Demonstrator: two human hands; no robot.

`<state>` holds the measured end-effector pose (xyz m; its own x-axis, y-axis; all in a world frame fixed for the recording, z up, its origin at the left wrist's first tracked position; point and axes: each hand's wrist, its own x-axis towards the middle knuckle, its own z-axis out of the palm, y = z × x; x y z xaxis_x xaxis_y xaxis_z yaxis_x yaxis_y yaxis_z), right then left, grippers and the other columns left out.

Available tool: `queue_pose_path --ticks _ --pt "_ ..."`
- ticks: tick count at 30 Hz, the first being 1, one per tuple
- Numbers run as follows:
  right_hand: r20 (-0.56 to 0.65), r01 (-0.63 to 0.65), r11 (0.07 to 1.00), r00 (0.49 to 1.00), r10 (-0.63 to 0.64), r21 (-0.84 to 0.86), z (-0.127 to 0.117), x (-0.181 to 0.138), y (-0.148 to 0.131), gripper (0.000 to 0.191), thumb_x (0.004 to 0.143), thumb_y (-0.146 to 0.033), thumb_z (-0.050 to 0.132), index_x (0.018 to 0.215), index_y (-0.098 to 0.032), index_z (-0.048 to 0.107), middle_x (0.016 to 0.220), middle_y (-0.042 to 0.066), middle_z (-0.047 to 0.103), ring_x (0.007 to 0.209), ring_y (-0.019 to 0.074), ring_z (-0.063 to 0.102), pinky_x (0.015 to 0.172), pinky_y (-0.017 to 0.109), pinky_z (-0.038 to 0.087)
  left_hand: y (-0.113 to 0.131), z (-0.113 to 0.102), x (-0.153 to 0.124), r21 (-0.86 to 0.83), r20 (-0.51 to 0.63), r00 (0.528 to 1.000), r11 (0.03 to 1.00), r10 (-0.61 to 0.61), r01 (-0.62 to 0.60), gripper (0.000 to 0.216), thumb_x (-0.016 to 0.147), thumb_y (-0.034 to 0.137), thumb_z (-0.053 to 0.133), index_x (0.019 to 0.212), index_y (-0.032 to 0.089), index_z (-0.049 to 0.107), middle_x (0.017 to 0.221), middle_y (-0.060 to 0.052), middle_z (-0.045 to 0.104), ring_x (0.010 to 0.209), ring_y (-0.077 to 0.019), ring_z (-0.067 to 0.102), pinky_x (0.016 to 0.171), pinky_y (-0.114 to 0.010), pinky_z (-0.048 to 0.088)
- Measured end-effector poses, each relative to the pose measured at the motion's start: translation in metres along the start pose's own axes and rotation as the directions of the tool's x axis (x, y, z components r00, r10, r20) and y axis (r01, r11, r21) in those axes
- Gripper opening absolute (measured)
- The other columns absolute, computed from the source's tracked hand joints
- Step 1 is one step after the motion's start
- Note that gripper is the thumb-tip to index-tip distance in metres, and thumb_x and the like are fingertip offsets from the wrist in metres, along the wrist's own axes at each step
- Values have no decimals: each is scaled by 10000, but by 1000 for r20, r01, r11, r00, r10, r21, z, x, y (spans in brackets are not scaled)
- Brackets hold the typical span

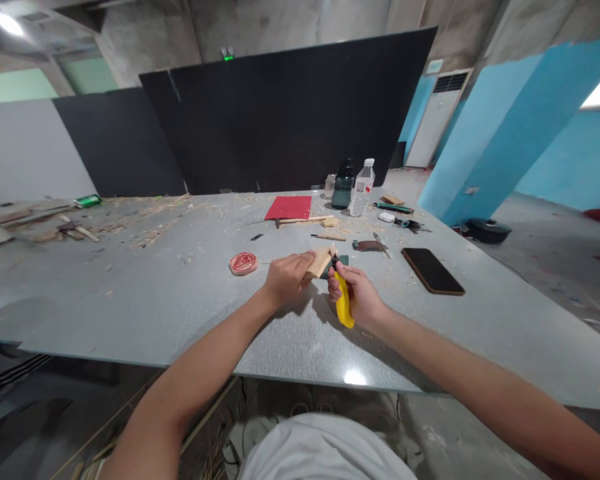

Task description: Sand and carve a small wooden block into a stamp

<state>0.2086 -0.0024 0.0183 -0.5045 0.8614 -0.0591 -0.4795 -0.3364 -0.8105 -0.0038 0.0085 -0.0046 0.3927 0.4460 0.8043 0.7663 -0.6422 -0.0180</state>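
My left hand (291, 275) is closed on a pale block of wood (321, 262), held just above the grey table. In my right hand (359, 293) is a yellow utility knife (344, 304), its black front end against the right end of the wood. A small pale sliver stands up by the blade, which I cannot see clearly. Under the wood and the knife lies a dark green piece (343, 261), partly covered. Left of my left hand is a round wooden disc (243, 263) with a red carved design.
A phone (433, 271) lies to the right. Behind my hands are a carving tool (329, 237), a brown strap-like piece (369, 246) and a red sheet (289, 207). A dark bottle (343, 186) and a clear water bottle (363, 189) stand farther back. Wood shavings litter the table (145, 300).
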Motion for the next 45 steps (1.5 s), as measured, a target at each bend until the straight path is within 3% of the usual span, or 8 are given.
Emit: queue_pose_path --ticks 15,19,22,24,27,32,37,45 --pt "44 -40 999 998 38 23 -5 6 5 386 847 -469 883 812 -180 631 611 -30 554 491 90 455 464 208 387 19 -16 13 -368 124 954 881 -272 299 402 1054 502 591 935 183 804 735 -22 739 613 -137 621 626 -253 485" --pt "10 17 998 1000 -17 53 -27 16 -16 326 902 -410 830 841 -212 577 592 -54 512 479 88 436 457 191 399 17 -21 9 -482 242 879 736 -410 476 479 928 542 736 639 172 638 559 32 492 508 -95 417 485 -247 351" --pt "-129 139 981 984 -122 138 -44 20 -40 333 891 -353 837 842 -221 535 575 -83 461 465 71 402 467 168 412 16 -27 6 -561 283 823 611 -492 558 502 888 551 783 616 174 593 562 26 446 505 -90 389 434 -241 319" --pt "-154 148 979 980 -126 141 -46 20 -49 348 869 -367 860 840 -213 549 589 -81 462 471 67 397 464 170 405 15 -31 6 -574 215 822 613 -527 543 497 894 554 784 624 173 613 561 18 459 504 -95 403 418 -241 339" --pt "-46 97 993 994 -94 63 -34 13 -45 373 853 -426 877 817 -201 583 604 -64 476 494 77 408 474 189 404 14 -34 8 -508 122 849 702 -515 499 454 916 529 776 660 168 677 561 13 517 503 -106 458 435 -244 393" --pt "211 -78 990 972 101 -115 -9 -7 -25 389 863 -473 867 785 -171 633 595 -41 498 474 66 383 453 185 334 12 -31 2 -356 70 950 882 -304 308 275 1023 396 665 1121 191 820 954 -58 839 794 -195 772 724 -298 611" --pt "345 -216 949 894 286 -228 -3 -18 -19 431 872 -532 860 796 -156 663 579 -43 498 452 57 377 446 181 329 3 -26 -5 -213 -3 994 971 -113 110 290 1009 299 659 1247 182 779 1168 -125 846 985 -240 827 845 -339 662" --pt "350 -280 923 864 363 -265 -6 -17 -21 451 871 -543 863 790 -150 658 578 -50 501 439 48 357 422 172 326 10 -31 -1 -104 -88 994 992 64 -73 350 985 133 553 1290 162 721 1218 -129 834 1067 -229 830 871 -326 679"
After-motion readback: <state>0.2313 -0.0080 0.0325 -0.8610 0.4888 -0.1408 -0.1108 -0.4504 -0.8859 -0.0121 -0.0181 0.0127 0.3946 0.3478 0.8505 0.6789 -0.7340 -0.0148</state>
